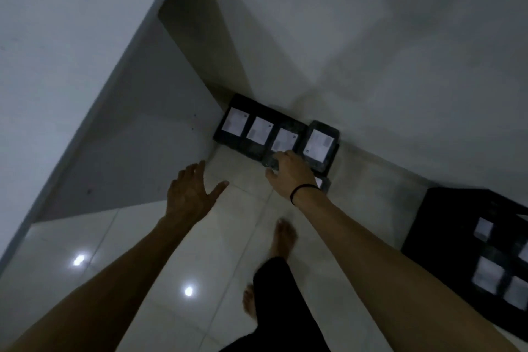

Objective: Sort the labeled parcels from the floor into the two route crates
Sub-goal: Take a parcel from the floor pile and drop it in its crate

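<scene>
Head view: one parcel (281, 141) in the floor row by the wall is being picked. It is touched by the right hand (288, 171), but a grip cannot be told. The left hand (188, 194) is spread wide, empty. Next, a firm hold is needed, then the right crate (445, 223) must be chosen.

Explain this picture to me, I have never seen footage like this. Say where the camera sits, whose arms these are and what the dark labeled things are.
No machine: the arms belong to a person whose head-worn camera looks down. Black parcels with white labels lie in a row on the tiled floor against the wall. The right hand touches the third parcel from the left; whether it grips is unclear. The left hand hovers open, holding nothing. The black crate at right holds more labeled parcels.
</scene>
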`<state>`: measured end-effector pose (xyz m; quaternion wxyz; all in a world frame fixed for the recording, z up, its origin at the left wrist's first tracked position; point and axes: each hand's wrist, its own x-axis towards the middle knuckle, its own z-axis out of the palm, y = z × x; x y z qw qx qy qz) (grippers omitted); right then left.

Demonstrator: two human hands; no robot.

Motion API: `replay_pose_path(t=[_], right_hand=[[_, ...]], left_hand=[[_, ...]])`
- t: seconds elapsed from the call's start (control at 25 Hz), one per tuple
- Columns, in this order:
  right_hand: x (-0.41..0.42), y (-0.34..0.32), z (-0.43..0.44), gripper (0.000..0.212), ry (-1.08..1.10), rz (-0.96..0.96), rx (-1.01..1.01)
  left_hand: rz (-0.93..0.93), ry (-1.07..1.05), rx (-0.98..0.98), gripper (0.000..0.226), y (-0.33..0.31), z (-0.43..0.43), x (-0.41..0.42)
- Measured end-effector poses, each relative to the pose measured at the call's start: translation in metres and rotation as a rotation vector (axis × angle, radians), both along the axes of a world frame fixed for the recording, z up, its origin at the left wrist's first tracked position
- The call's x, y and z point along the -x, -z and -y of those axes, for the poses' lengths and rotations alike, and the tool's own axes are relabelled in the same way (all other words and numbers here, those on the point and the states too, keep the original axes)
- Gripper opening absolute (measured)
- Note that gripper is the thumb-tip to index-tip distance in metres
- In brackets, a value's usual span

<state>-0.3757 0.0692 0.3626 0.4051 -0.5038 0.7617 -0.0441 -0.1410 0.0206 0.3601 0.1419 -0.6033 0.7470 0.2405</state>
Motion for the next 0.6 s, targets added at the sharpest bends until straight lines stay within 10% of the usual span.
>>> replay_pose_path(t=[0.44,0.6], right_hand=[[-0.012,0.292,0.164,0.047,-0.079,-0.032,-0.003],[-0.020,0.342,0.204,0.042,-0.136,-0.100,0.086]], left_hand=[[-0.439,-0.913,-0.368,0.124,0.296,0.148,0.025],[-0.578,-1.185,-0.562,0.097,0.348,0.170,0.037]])
